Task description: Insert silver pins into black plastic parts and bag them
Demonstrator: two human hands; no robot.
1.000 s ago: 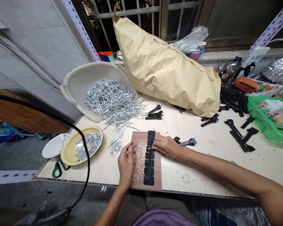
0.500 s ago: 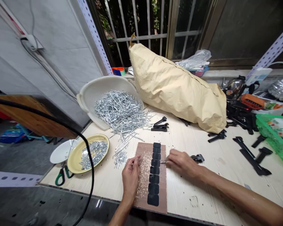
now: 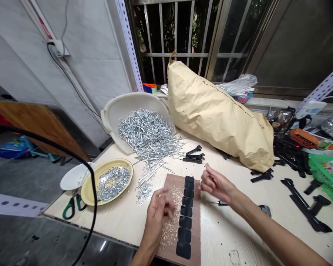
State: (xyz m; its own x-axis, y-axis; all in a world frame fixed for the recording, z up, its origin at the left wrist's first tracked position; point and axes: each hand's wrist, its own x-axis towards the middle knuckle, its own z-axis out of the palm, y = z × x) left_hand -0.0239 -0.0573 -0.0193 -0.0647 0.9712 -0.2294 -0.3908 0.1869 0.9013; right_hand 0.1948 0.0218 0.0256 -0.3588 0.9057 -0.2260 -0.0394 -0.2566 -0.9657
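Observation:
A brown board [image 3: 170,225] lies at the table's near edge with a row of several black pads [image 3: 186,210] down its middle and pale crumbs beside them. My left hand [image 3: 158,208] hovers over the board's left part, its fingers curled into a pinch; what they hold is too small to see. My right hand [image 3: 217,184] hangs just above the board's upper right corner with its fingers loosely spread and nothing in them. A thin tool [image 3: 220,203] lies on the table under that wrist.
A tipped white basin [image 3: 119,109] spills metal pins [image 3: 148,135]. A yellow plate [image 3: 87,190] of washers, a white dish [image 3: 70,179] and green scissors [image 3: 69,207] sit left. A tan sack [image 3: 216,114], black clips [image 3: 194,155] and a green basket [image 3: 326,171] lie behind and right.
My right hand has lifted off the pads and let go of the thin tool, which now lies on the table. My left hand has risen from the board. The view has tilted upward.

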